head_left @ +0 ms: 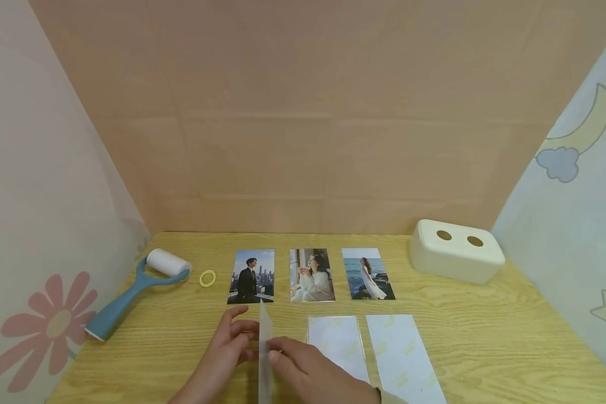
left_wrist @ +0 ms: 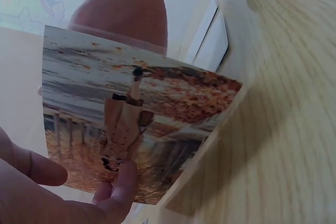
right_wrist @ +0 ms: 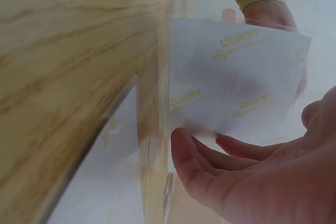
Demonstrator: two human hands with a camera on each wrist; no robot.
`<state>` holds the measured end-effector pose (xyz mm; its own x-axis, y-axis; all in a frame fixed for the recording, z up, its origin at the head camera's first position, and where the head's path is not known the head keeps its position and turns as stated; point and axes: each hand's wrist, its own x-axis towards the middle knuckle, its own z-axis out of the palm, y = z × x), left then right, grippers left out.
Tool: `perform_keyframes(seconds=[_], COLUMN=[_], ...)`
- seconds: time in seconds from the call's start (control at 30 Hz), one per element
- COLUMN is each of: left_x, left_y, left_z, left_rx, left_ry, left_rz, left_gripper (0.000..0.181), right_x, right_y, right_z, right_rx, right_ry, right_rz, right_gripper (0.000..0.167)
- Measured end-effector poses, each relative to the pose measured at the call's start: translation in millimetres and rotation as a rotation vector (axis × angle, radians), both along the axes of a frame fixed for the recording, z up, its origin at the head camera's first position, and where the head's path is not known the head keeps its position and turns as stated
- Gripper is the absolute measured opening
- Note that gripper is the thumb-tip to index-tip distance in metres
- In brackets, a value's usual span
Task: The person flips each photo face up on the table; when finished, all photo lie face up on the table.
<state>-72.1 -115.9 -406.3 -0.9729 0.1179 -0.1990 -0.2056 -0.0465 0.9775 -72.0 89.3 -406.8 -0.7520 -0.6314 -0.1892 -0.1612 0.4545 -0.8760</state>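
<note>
The photo (head_left: 265, 359) stands on its edge at the near part of the desk (head_left: 515, 336), almost upright, between the left hand (head_left: 232, 345) and the right hand (head_left: 318, 367). The left hand is at its left, with fingers loosely bent; in the left wrist view a fingertip touches the picture side, where a person in a light coat stands among autumn leaves. The right hand is at its right; its fingers are relaxed and their tips touch the white back, which carries pale yellow print. In the wrist views I see neither hand folded round the photo; it is between the fingers of the two.

Just right of the photo lies a face-down photo (head_left: 337, 345), partly behind the right hand, and beside it a second face-down photo (head_left: 405, 359). Farther from the person, three others lie face up in a row: a suit photo (head_left: 251, 278), a window photo (head_left: 313, 276) and a sea photo (head_left: 368, 275). To the left of this row are a yellow ring (head_left: 201, 280) and a blue roller (head_left: 140, 281); to the right, a white box (head_left: 454, 261) with two holes.
</note>
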Motion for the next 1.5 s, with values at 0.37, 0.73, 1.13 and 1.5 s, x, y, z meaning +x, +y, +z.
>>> perform_keyframes(seconds=[0.37,0.73,1.13,1.5], left_x=[2.9,5.7,6.4,6.7], left_y=[-0.1,-0.6,1.7,1.3], left_z=[-6.4,-5.4,-1.2,0.9], left_rx=[-0.016,0.024,0.006,-0.003], left_ry=[-0.020,0.008,0.024,0.030], left_rz=[-0.036,-0.073,-0.064,-0.034], left_gripper=[0.055,0.061,0.061,0.059], right_x=[-0.3,2.2,1.3,2.0], right_y=[0.4,-0.7,-0.1,1.2], right_z=[2.0,5.4,8.3,10.0], right_rx=[-0.003,-0.046,-0.088,-0.285], right_ry=[-0.087,-0.128,-0.171,-0.191], right_rz=[0.000,-0.017,-0.038,-0.078], right_gripper=[0.050,0.051,0.051,0.049])
